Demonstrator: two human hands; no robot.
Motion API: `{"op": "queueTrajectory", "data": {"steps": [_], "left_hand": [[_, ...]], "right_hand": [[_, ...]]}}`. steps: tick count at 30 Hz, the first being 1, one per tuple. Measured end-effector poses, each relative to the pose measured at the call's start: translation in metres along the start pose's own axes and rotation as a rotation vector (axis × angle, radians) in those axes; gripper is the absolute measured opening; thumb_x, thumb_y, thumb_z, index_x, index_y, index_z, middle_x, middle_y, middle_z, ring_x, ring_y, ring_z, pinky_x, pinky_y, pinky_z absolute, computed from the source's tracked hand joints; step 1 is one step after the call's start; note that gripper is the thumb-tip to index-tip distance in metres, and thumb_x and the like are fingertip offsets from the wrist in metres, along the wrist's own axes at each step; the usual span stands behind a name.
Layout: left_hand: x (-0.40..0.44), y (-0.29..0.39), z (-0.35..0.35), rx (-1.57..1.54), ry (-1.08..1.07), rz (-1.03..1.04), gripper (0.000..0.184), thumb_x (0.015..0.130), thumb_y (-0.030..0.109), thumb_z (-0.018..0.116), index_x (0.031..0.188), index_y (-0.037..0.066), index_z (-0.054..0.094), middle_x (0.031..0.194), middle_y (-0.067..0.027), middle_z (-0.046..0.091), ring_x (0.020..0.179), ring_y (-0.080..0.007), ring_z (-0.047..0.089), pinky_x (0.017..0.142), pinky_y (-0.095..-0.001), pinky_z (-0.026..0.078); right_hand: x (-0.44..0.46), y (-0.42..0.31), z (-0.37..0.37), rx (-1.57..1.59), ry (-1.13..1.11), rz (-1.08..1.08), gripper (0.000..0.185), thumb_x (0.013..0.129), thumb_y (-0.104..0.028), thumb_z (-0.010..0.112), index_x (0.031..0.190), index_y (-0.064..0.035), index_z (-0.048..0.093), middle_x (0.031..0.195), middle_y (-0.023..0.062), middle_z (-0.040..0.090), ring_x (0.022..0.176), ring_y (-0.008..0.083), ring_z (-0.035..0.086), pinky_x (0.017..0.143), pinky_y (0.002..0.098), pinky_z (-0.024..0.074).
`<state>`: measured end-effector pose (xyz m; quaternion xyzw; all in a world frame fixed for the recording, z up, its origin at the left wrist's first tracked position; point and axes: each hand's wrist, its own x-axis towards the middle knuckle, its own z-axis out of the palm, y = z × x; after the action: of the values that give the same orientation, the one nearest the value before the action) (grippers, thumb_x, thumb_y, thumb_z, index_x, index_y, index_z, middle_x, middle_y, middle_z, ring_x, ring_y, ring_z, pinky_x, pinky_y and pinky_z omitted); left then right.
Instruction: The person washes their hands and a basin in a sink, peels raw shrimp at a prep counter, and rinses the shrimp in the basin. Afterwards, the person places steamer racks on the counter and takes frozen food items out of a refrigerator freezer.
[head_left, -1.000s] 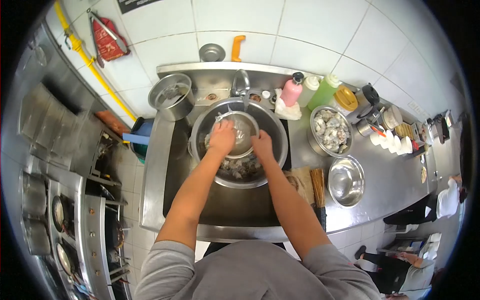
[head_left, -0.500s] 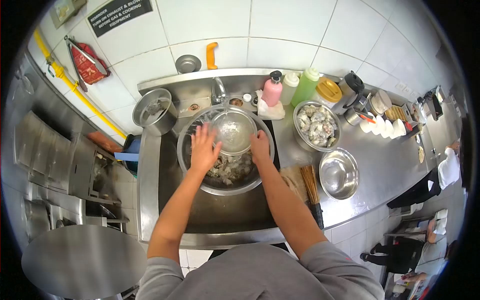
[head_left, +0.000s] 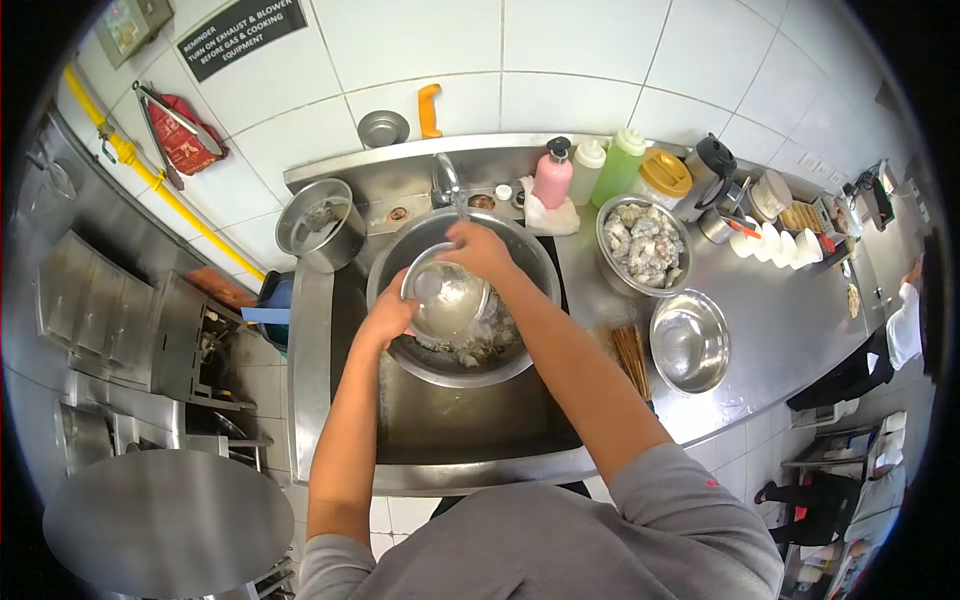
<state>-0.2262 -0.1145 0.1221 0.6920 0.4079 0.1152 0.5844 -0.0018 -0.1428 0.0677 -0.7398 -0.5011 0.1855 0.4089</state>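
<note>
A small metal bowl with cloudy water in it is tilted over a large metal basin in the sink. My left hand is closed on the small bowl's left rim. My right hand is at its far right rim, just below the faucet, with fingers curled at the edge; the fingertips are partly hidden. Grey-white seafood pieces lie in the large basin below, partly covered by the small bowl.
Right of the sink stand a bowl of grey shellfish pieces, a shiny metal bowl and a stick brush. A metal pot is at left. Bottles, including a pink pump bottle, line the back. People are at far right.
My left hand has gone from open above the bowl to gripping its left rim. My right hand has moved up to the far rim. The small bowl has shifted nearer and left.
</note>
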Motion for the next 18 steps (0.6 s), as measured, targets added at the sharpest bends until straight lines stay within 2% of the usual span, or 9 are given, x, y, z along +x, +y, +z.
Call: {"op": "queueTrajectory", "data": {"steps": [3,4,6,7,10,12,13,16,18], "left_hand": [[0.010,-0.021,0.011,-0.062,0.173,0.087,0.056,0.081,0.001,0.051,0.137,0.008,0.048,0.114,-0.0149,0.064,0.092,-0.0248,0.066,0.068,-0.0348,0.059],[0.019,-0.034,0.013,-0.062,0.165,0.091,0.056,0.081,0.001,0.051,0.137,0.008,0.048,0.114,-0.0149,0.064,0.092,-0.0248,0.066,0.068,-0.0348,0.059],[0.038,-0.064,0.017,-0.699,0.212,0.057,0.048,0.083,-0.001,0.052,0.131,0.007,0.052,0.115,-0.0138,0.063,0.095,-0.0246,0.066,0.071,-0.0383,0.060],[0.039,-0.070,0.022,-0.907,0.272,0.003,0.042,0.086,-0.002,0.055,0.127,0.006,0.054,0.116,-0.0129,0.064,0.101,-0.0250,0.065,0.079,-0.0388,0.059],[0.055,-0.081,0.052,-1.368,0.251,0.096,0.039,0.089,0.001,0.059,0.127,0.004,0.053,0.119,-0.0124,0.063,0.104,-0.0244,0.064,0.090,-0.0407,0.055],[0.085,-0.111,0.074,-1.477,0.196,0.100,0.038,0.091,0.007,0.063,0.128,0.005,0.053,0.123,-0.0104,0.061,0.109,-0.0245,0.062,0.093,-0.0384,0.053],[0.100,-0.128,0.084,-1.520,0.119,0.045,0.040,0.090,0.008,0.065,0.128,0.004,0.053,0.125,-0.0095,0.060,0.112,-0.0239,0.060,0.093,-0.0369,0.052],[0.083,-0.103,0.109,-1.410,-0.158,0.023,0.046,0.088,0.016,0.071,0.129,0.006,0.053,0.129,-0.0061,0.058,0.118,-0.0226,0.056,0.093,-0.0324,0.050],[0.080,-0.101,0.105,-0.120,-0.081,0.069,0.051,0.087,0.025,0.073,0.129,0.006,0.053,0.130,-0.0071,0.058,0.117,-0.0229,0.055,0.098,-0.0360,0.046]], "right_hand": [[0.002,-0.026,-0.002,0.105,0.040,-0.400,0.041,0.072,-0.033,0.080,0.098,-0.0056,0.067,0.094,0.0137,0.069,0.091,0.0305,0.067,0.081,0.0408,0.0516],[0.000,-0.023,-0.004,0.100,0.046,-0.396,0.041,0.072,-0.033,0.080,0.098,-0.0056,0.067,0.094,0.0137,0.069,0.091,0.0305,0.067,0.081,0.0408,0.0516],[-0.007,-0.011,-0.007,0.099,0.137,-0.159,0.040,0.073,-0.031,0.080,0.101,-0.0042,0.066,0.099,0.0144,0.069,0.095,0.0304,0.067,0.084,0.0410,0.0512],[-0.014,-0.007,-0.012,0.214,-0.005,0.150,0.042,0.077,-0.027,0.078,0.110,-0.0042,0.066,0.109,0.0161,0.068,0.101,0.0321,0.066,0.087,0.0409,0.0503],[-0.058,-0.002,0.002,0.387,-0.093,0.120,0.049,0.080,-0.023,0.077,0.122,-0.0037,0.062,0.106,0.0154,0.069,0.097,0.0235,0.065,0.086,0.0324,0.0494],[-0.069,0.028,0.058,0.506,0.054,-0.064,0.053,0.081,-0.013,0.072,0.131,-0.0049,0.057,0.116,0.0156,0.066,0.104,0.0243,0.063,0.091,0.0331,0.0484],[-0.093,-0.020,0.014,0.278,0.051,-0.096,0.056,0.077,0.002,0.066,0.132,-0.0056,0.056,0.124,0.0135,0.061,0.113,0.0245,0.059,0.095,0.0324,0.0469],[-0.112,-0.025,-0.012,0.334,0.248,-0.229,0.052,0.075,-0.002,0.064,0.127,-0.0078,0.059,0.127,0.0160,0.060,0.120,0.0329,0.056,0.103,0.0389,0.0425],[-0.126,-0.014,-0.040,0.408,0.354,-0.254,0.061,0.068,0.014,0.057,0.125,-0.0066,0.060,0.126,0.0152,0.061,0.120,0.0298,0.057,0.105,0.0372,0.0414]]}}
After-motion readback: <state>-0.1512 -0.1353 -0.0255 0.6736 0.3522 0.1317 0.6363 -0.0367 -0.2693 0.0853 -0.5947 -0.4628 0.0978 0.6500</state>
